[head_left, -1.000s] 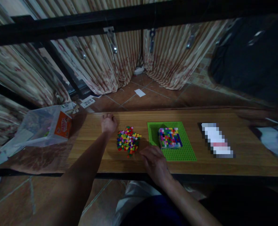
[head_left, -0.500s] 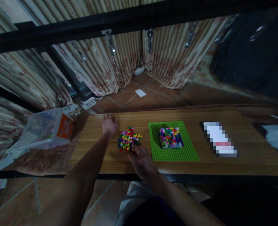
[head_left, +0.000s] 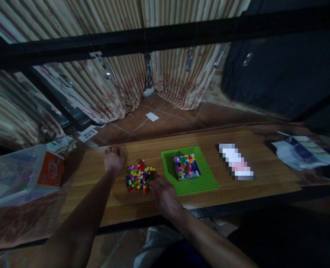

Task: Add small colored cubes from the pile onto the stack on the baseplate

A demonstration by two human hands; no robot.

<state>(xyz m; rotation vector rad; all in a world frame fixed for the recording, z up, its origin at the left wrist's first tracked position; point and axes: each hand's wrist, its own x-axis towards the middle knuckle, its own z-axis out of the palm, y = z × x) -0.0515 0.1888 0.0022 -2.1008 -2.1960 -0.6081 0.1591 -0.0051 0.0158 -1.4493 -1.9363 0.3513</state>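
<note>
Brick block (head_left: pixel 187 167), multicoloured, sits just R of ctr in the lower half of the frame, on the green baseplate (head_left: pixel 194 187) w/ bare studs showing round it; can't tell if it's pressed down or just resting. Over to the loose bricks (head_left: pixel 137 178), heaped a bit L of lower ctr, and here's the R hand (head_left: pixel 162 193) right at the heap's R edge, fingers bent in, tips close together, thumb side twd the bricks. Anything pinched in there? Can't tell, tips too small & dark. L hand (head_left: pixel 114 160), upper L of the heap near the table's far edge, rests on the wood, fingers loosely curled; no brick visible in it, tho the palm's hidden. So step in hand, my read: picking or sorting a brick at the heap, R hand doing the work, L hand just parked. Next move, I'd say, calls for a light fingertip pinch on one small brick w/o scattering its neighbours, then a short trip R twd the block & careful stud alignment. Clear bin (head_left: pixel 16 182) at far L, well apart from it all.
</note>
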